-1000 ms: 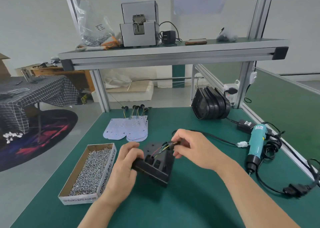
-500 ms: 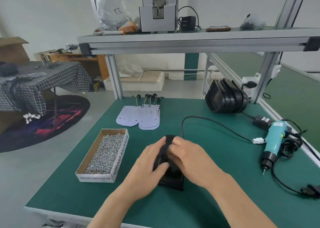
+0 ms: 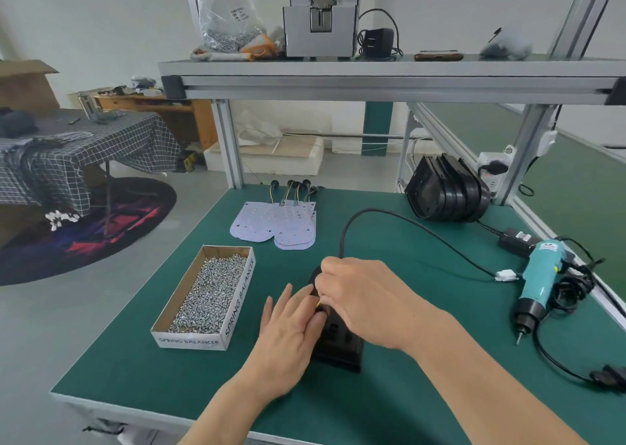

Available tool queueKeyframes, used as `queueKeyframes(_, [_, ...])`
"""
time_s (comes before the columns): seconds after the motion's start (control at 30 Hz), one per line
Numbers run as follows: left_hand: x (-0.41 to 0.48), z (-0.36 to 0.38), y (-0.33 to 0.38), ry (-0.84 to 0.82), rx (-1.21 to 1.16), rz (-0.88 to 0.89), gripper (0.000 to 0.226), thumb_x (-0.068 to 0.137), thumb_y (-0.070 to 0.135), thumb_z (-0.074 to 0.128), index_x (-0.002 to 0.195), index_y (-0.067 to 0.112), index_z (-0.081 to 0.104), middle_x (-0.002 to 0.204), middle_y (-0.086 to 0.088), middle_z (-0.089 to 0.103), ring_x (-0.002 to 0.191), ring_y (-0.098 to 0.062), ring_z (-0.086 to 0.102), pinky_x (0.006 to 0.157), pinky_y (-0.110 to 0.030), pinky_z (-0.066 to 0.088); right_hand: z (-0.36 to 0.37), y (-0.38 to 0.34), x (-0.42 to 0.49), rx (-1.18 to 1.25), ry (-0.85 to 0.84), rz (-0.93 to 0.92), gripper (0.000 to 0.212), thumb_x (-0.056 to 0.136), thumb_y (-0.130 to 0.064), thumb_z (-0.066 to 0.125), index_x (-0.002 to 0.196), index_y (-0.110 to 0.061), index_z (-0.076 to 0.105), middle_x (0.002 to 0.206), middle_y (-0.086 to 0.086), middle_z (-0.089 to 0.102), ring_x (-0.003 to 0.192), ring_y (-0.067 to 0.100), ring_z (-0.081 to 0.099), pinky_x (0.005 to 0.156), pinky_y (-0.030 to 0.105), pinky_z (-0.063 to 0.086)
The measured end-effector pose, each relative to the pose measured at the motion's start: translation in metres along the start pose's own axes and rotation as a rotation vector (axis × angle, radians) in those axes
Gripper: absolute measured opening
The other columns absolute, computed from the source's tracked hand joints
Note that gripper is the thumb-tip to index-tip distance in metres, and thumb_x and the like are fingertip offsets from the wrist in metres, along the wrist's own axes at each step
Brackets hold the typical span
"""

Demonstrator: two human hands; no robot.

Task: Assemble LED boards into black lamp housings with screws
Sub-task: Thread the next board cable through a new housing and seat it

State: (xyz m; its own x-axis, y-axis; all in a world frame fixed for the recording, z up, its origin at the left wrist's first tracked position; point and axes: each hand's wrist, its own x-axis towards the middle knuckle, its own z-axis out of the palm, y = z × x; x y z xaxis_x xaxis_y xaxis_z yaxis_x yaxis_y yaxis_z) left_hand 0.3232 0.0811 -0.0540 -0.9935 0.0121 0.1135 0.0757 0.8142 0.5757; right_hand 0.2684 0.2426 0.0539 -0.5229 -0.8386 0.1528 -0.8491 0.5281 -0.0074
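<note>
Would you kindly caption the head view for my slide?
Left hand steadies a black lamp housing while right hand pinches its wires, between screw box and screwdriver.

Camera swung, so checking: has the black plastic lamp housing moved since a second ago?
Yes. The black plastic lamp housing was tipped up off the green mat; now it lies flat on it, still right of the cardboard screw box.

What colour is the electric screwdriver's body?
The screwdriver is teal with a black nose, seen in the head view.
</note>
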Motion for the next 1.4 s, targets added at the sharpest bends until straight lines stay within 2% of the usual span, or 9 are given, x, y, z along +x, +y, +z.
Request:
queueKeyframes(0.13, [-0.005, 0.005, -0.004, -0.016, 0.056, -0.097, 0.025, 0.103, 0.051, 0.017, 0.118, 0.044, 0.036, 0.167, 0.009, 0.001, 0.155, -0.027, -0.005, 0.124, -0.047, 0.002, -0.003, -0.006, -0.003, -0.013, 0.034, 0.011, 0.015, 0.102, -0.022, 0.047, 0.088, -0.018, 0.047, 0.089, -0.008, 0.037, 0.077, 0.018, 0.043, 0.067, 0.037, 0.044])
queueKeyframes(0.3, [-0.001, 0.000, 0.004, 0.006, -0.040, -0.106, 0.028, 0.103, 0.051, 0.033, 0.130, 0.046, 0.040, 0.168, 0.002, -0.002, 0.155, -0.029, 0.000, 0.124, -0.045, 0.006, -0.007, -0.012, -0.004, 0.003, 0.129, 0.058, 0.016, 0.099, -0.016, 0.049, 0.083, -0.017, 0.049, 0.086, -0.005, 0.041, 0.073, 0.019, 0.043, 0.060, 0.038, 0.043])
queueKeyframes(0.5, [0.008, 0.004, 0.018, 0.226, -0.248, 0.008, 0.020, 0.105, 0.025, 0.048, 0.101, 0.018, 0.066, 0.153, 0.009, 0.040, 0.152, -0.022, 0.018, 0.119, -0.054, 0.017, -0.005, -0.004, -0.005, 0.047, 0.174, 0.049, 0.022, 0.104, -0.023, 0.047, 0.084, -0.015, 0.052, 0.086, -0.004, 0.044, 0.074, 0.017, 0.041, 0.062, 0.038, 0.044])
queueKeyframes(0.7, [0.007, 0.009, 0.010, 0.098, -0.184, -0.108, 0.025, 0.106, 0.032, 0.043, 0.103, 0.014, 0.059, 0.159, -0.019, 0.027, 0.149, -0.041, 0.017, 0.119, -0.048, 0.021, -0.005, -0.008, -0.008, -0.008, 0.248, 0.049, 0.019, 0.093, -0.011, 0.059, 0.075, -0.013, 0.052, 0.078, -0.003, 0.042, 0.065, 0.018, 0.039, 0.051, 0.037, 0.042])
queueKeyframes(0.9, [0.005, 0.002, 0.013, 0.155, -0.267, -0.055, 0.012, 0.098, 0.029, 0.060, 0.105, 0.031, 0.069, 0.155, -0.007, 0.026, 0.129, 0.023, 0.022, 0.110, -0.032, 0.036, -0.007, 0.005, -0.009, 0.028, 0.159, 0.146, 0.022, 0.104, -0.032, 0.043, 0.094, -0.023, 0.060, 0.093, -0.007, 0.048, 0.083, 0.016, 0.051, 0.068, 0.037, 0.048])
queueKeyframes(1.03, [0.014, -0.009, 0.020, 0.078, -0.249, -0.142, 0.009, 0.094, 0.031, 0.066, 0.100, 0.031, 0.072, 0.146, -0.007, 0.034, 0.132, -0.026, 0.040, 0.109, -0.037, 0.037, -0.008, 0.002, -0.003, -0.243, 0.043, 0.092, 0.021, 0.101, -0.030, 0.046, 0.099, -0.029, 0.067, 0.102, -0.007, 0.056, 0.102, 0.022, 0.045, 0.086, 0.036, 0.041])
queueKeyframes(1.13, [0.014, -0.006, 0.015, 0.047, -0.217, -0.164, 0.013, 0.091, 0.022, 0.068, 0.104, 0.019, 0.070, 0.140, -0.006, 0.044, 0.123, -0.027, 0.047, 0.102, -0.031, 0.039, 0.008, -0.021, -0.001, -0.323, -0.089, 0.019, 0.015, 0.094, -0.017, 0.049, 0.101, -0.016, 0.061, 0.099, 0.004, 0.063, 0.098, 0.029, 0.052, 0.094, 0.043, 0.036])
queueKeyframes(1.27, [0.002, -0.009, 0.008, -0.016, -0.333, -0.129, 0.042, 0.080, 0.020, 0.078, 0.111, 0.040, 0.058, 0.127, 0.007, 0.051, 0.117, 0.004, 0.044, 0.084, 0.001, 0.031, 0.024, -0.020, -0.004, -0.112, -0.187, 0.079, 0.016, 0.096, -0.007, 0.047, 0.111, -0.010, 0.046, 0.103, 0.011, 0.059, 0.084, 0.031, 0.058, 0.066, 0.039, 0.031])
queueKeyframes(1.4, [-0.005, -0.017, 0.000, -0.142, -0.440, -0.153, 0.083, 0.068, 0.010, 0.063, 0.145, 0.031, 0.041, 0.140, 0.009, 0.046, 0.129, 0.001, 0.043, 0.102, -0.007, 0.032, 0.025, -0.002, -0.005, 0.049, -0.108, 0.118, 0.008, 0.103, -0.023, 0.043, 0.104, -0.016, 0.047, 0.104, 0.005, 0.061, 0.091, 0.033, 0.058, 0.068, 0.039, 0.033])
